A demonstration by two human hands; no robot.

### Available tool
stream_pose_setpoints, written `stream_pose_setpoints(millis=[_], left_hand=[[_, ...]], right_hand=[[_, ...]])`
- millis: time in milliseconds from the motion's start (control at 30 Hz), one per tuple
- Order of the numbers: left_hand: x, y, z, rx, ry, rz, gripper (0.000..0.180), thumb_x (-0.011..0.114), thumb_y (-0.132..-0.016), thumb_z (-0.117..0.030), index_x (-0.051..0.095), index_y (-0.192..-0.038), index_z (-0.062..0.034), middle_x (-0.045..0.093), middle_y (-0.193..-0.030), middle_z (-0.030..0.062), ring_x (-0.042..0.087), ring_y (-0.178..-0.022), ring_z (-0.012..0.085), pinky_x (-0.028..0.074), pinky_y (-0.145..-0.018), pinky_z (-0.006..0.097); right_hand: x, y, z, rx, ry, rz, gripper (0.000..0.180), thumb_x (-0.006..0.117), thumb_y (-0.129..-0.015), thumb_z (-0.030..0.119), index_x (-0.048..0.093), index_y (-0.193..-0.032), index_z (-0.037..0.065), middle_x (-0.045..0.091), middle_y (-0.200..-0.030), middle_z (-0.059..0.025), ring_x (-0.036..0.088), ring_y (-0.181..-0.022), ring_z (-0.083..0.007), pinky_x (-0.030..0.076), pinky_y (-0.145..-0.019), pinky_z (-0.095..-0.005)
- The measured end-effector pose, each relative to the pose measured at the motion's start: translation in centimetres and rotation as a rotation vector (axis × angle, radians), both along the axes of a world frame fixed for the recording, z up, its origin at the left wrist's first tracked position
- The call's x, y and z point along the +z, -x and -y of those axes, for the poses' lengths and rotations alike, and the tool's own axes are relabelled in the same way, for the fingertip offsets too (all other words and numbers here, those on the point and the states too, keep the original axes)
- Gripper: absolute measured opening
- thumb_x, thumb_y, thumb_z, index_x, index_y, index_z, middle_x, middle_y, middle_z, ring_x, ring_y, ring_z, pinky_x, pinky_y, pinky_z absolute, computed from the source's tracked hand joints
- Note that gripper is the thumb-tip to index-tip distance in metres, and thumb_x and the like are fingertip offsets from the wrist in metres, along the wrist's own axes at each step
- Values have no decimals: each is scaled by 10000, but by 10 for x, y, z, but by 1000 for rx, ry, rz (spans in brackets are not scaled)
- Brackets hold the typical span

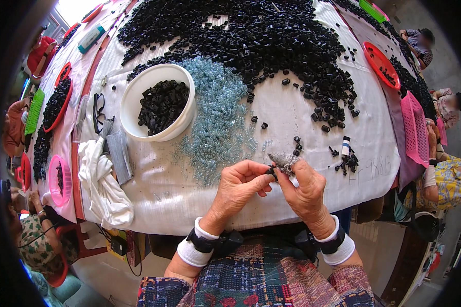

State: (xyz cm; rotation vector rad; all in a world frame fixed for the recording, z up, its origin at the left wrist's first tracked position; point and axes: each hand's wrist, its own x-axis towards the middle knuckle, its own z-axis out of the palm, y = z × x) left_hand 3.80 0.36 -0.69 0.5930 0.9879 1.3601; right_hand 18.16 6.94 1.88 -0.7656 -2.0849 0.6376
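Note:
My left hand (243, 185) is closed in a pinch on a small black plastic part (271, 171). Just to its right, my right hand (308, 190) is also closed, with a grey, glittering clump (283, 159) between thumb and fingers. What that clump is made of is too small to tell. The fingertips of both hands nearly meet over the white cloth. Beyond them lie a few loose black cylindrical parts (297, 146). A spread of small pale-blue clear rings or coils (217, 123) reaches close to my left hand.
Black parts (246, 36) are heaped across the far table. A white bowl (128, 110) holds more, left of the rings. Glasses (98, 106), a grey folded cloth (120, 156) and a white cloth (100, 187) lie left. A small bottle (346, 146) stands right. People sit at both sides.

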Motion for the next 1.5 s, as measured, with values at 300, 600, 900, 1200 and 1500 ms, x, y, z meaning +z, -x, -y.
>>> stream_pose_setpoints(millis=[300,600,900,1200,1500], left_hand=[[0,-2,0,-2,10,-56,168,646,-829,-83,616,-955,24,655,-804,70,620,-671,100,514,-586,214],[4,-9,-4,50,98,-107,160,636,-832,-88,614,-936,32,651,-792,69,622,-681,103,509,-585,206],[4,-2,-6,88,133,138,152,588,-844,-71,584,-957,31,648,-818,99,638,-704,152,531,-640,251],[3,-7,-7,164,118,331,180,576,-858,-90,567,-1005,12,654,-892,143,657,-778,213,543,-671,290],[-3,-7,-7,160,143,313,151,588,-852,-100,590,-955,11,657,-861,120,650,-759,175,536,-634,255]], right_hand=[[-2,1,6,-59,33,24,195,630,-662,-90,548,-816,-2,532,-688,-137,549,-604,-311,445,-529,-359],[0,2,9,-94,100,66,175,615,-689,-65,555,-843,-9,555,-701,-158,567,-636,-332,454,-551,-374],[6,3,10,-62,219,64,282,692,-675,32,552,-915,-19,548,-893,-167,560,-780,-317,475,-642,-385],[-5,16,8,-45,-87,149,316,741,-615,115,538,-829,3,510,-919,-180,515,-825,-337,452,-711,-404],[-5,16,4,-67,-170,243,278,714,-603,110,524,-788,26,506,-821,-133,515,-758,-301,455,-644,-375]])
